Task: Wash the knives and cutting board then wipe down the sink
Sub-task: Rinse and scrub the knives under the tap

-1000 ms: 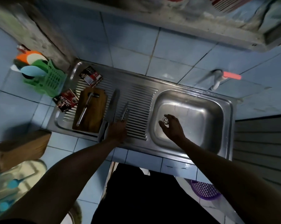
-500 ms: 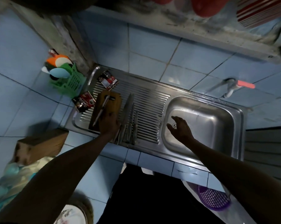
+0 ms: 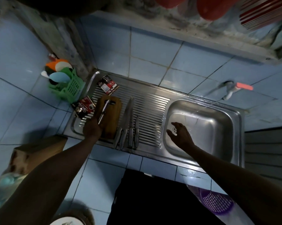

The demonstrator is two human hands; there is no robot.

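- Wooden cutting board (image 3: 113, 117) flat on the ribbed drainboard, left of the sink basin (image 3: 206, 127); a steel utensil (image 3: 104, 112) lying along it.
- Left hand (image 3: 92, 129) at the board's near-left corner, fingers curled round the utensil's handle end; half a second ago gripping further right, by the knife handles.
- Three knives (image 3: 130, 125) side by side just right of the board, blades pointing to the wall, handles at the front rim; a second ago only two, set askew.
- Right hand (image 3: 180, 133) over the basin beside the drain (image 3: 174, 129), fingers spread and loose, holding nothing; place little changed.
- Thin stream from the red-handled tap (image 3: 234, 88) falling into the basin.
- Two printed sachets (image 3: 94, 98) on the drainboard's far-left part, green basket (image 3: 68, 88) of plastic ware beyond on the tiled surface.
- Purple basket (image 3: 216, 202) below the front edge, right forearm crossing part of it.
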